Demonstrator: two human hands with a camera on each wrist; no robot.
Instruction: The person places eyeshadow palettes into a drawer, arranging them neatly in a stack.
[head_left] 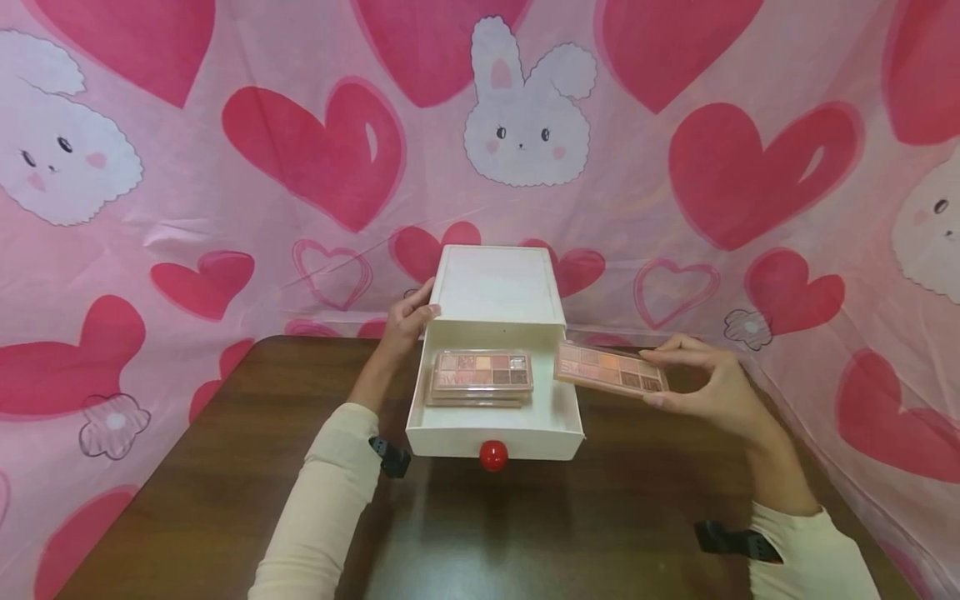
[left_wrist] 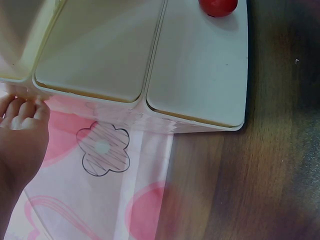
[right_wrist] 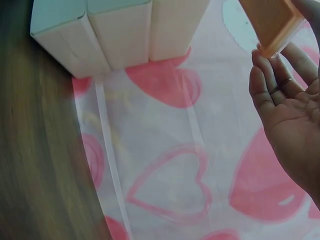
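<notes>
My right hand pinches an eyeshadow palette by its right end, thumb below and fingers above. That palette is tilted, and its left end overlaps the right wall of the pulled-out top drawer. A small stack of similar eyeshadow palettes lies inside on the drawer's left side. With my left hand I grip the upper left edge of the white drawer unit, thumb at the front corner. The right wrist view shows the held palette's orange-tan underside above my right hand's fingers.
A red round knob sits on the open drawer's front. Lower drawers of the unit are closed. The unit stands on a dark wooden table, before a pink cloth with hearts and rabbits.
</notes>
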